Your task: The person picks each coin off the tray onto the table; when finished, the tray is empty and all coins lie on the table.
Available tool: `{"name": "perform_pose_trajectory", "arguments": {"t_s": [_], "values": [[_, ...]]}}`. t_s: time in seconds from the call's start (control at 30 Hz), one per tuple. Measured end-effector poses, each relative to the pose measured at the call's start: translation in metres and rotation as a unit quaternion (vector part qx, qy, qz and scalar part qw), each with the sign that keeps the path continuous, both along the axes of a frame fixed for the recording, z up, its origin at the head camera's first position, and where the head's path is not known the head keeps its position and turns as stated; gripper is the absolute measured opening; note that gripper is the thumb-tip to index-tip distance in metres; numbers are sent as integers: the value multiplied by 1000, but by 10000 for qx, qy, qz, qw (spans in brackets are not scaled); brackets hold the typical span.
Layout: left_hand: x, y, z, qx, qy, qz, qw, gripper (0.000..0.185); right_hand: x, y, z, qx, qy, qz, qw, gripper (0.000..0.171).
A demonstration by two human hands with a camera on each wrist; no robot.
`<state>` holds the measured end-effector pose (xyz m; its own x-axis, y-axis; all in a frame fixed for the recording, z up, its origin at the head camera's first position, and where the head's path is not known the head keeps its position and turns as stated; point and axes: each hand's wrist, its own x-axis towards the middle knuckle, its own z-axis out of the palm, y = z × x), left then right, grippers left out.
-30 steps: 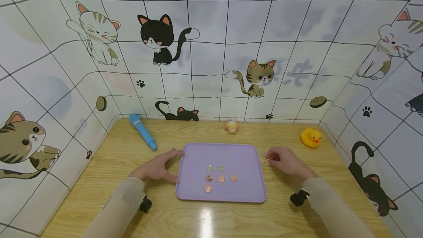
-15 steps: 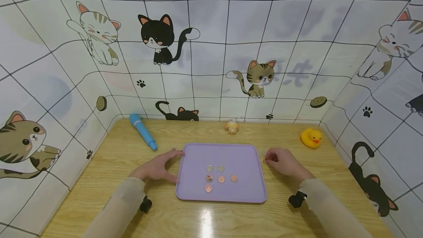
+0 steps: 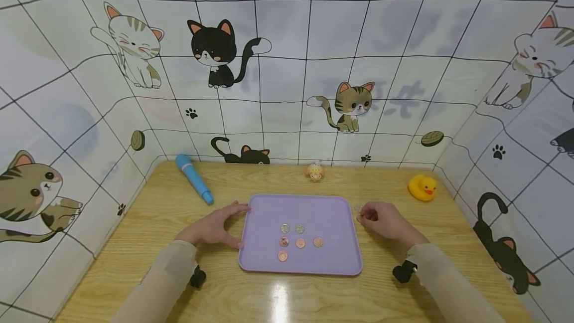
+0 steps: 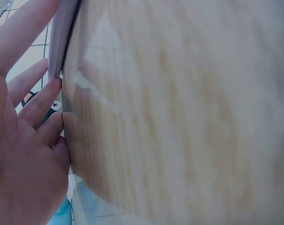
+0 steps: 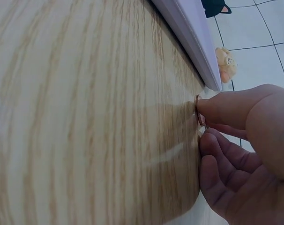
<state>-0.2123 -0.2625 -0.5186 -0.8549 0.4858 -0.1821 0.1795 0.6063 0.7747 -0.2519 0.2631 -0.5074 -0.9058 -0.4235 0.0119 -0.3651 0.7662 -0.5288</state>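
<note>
Head view: a lilac tray [image 3: 309, 208] is seen at the middle of the table [image 3: 134, 243], with six coins [image 3: 299, 241] lying on it, two silver and four copper. The left hand [image 3: 214, 227] is laid against the tray's left edge, fingers straight, nothing gripped. The right hand [image 3: 385, 219] is set on the table just right of the tray, fingers curled. A copper coin [image 3: 359, 219] is noted at its fingertips, between hand and tray; a silver coin [image 3: 358, 208] lies just beyond, untouched. The right hand is plainly the nearer to both; the tray lies to its left.

Right wrist view: the copper coin [image 5: 198, 110] is shown tipped up on edge, its flat face no longer on the wood, pinched between thumb and fingertip. This tilt cannot be made out from the head view.

Left wrist view: the fingers [image 4: 42, 101] are shown resting straight along the tray rim [image 4: 62, 33]; the palm is clear of it.

Along the back are a blue pen [image 3: 194, 178], a small figure [image 3: 316, 172] and a yellow duck [image 3: 421, 186].
</note>
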Motion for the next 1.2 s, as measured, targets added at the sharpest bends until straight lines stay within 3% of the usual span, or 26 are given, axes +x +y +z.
{"name": "perform_pose_trajectory", "arguments": {"t_s": [0.57, 0.9, 1.0, 1.2], "values": [[-1, 0, 0, 23, 38, -2, 10000, 103, 0, -2, 2, -13, -51, -3, 10000, 10], [-1, -1, -2, 48, 34, -9, 10000, 102, 0, -13, 12, -81, -124, -56, 9999, 12], [-1, -1, -2, 42, 44, -12, 10000, 102, 1, -23, 16, -166, -117, 33, 9998, 14], [-2, -1, -2, 64, 19, -18, 10000, 101, 1, -48, 22, -314, -65, 675, 9972, 14]]}}
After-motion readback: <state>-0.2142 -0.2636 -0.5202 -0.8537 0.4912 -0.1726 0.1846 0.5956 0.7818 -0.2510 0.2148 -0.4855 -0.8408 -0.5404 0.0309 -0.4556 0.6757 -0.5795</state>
